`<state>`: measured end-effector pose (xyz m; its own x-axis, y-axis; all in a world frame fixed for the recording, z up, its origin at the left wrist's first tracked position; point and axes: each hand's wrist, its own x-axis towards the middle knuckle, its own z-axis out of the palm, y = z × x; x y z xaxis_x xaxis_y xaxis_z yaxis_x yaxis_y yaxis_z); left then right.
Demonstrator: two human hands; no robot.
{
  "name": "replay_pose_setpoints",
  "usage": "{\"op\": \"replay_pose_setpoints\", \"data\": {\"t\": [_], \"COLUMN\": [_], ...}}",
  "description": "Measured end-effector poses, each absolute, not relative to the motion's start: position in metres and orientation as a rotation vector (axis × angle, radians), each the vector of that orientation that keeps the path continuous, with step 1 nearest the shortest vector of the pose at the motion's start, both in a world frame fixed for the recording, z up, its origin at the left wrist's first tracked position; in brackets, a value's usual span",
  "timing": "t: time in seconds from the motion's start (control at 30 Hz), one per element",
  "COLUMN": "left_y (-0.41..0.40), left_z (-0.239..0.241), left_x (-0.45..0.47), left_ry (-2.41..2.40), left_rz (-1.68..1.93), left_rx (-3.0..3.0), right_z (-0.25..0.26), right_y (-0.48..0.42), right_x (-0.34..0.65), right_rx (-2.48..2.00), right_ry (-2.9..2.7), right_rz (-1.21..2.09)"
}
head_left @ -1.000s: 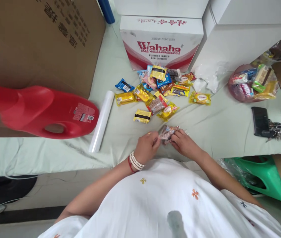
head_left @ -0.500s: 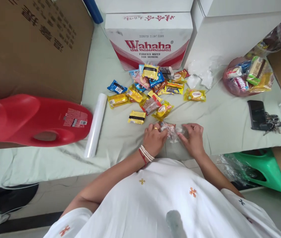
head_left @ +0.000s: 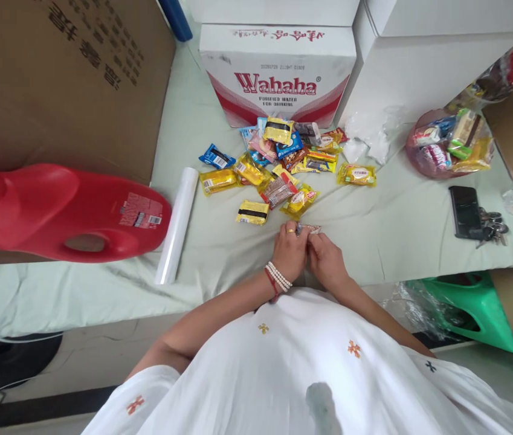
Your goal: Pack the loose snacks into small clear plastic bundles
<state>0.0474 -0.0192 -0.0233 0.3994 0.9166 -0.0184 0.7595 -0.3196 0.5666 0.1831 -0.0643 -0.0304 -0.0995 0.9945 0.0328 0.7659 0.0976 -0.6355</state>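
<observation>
My left hand (head_left: 290, 249), with a ring and bead bracelets at the wrist, closes on a small brown snack in clear plastic film (head_left: 309, 229). Against it, my right hand (head_left: 327, 258) is closed on the same film, thumb and fingers pressed together. Only the upper edge of the wrapped snack shows; the rest is hidden under my fingers. Just beyond my hands lie a yellow snack packet with a black band (head_left: 252, 212), a yellow packet (head_left: 300, 200) and a red and brown packet (head_left: 278, 190), at the front of a loose heap of wrapped snacks.
Behind the heap stands a white water carton (head_left: 278, 66). To the left are a plastic film roll (head_left: 177, 226) and a red jug (head_left: 75, 211) lying on its side. On the right are a pink bowl of snacks (head_left: 419, 163), a black phone (head_left: 465, 211) and keys (head_left: 494, 228).
My right hand has moved left from the film's outer edge, and its open fingers have closed beside my left hand. The film is now gathered and mostly covered.
</observation>
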Motion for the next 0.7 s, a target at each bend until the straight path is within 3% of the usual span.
{"op": "replay_pose_setpoints", "data": {"t": [0.23, 0.5, 0.7], "left_y": [-0.028, -0.026, -0.013], "left_z": [-0.009, -0.017, -0.021], "left_x": [0.027, 0.039, -0.012], "left_ry": [1.132, 0.766, 1.048], "left_rz": [0.972, 0.924, 1.103], "left_rx": [1.563, 1.084, 0.847], "right_z": [-0.024, -0.039, -0.034], "right_y": [-0.063, -0.067, -0.060], "right_x": [0.190, 0.183, 0.240], "right_rx": [-1.656, -1.342, -1.385], "right_ry": [-1.602, -0.755, -0.399], "right_rz": [0.805, 1.434, 1.233]}}
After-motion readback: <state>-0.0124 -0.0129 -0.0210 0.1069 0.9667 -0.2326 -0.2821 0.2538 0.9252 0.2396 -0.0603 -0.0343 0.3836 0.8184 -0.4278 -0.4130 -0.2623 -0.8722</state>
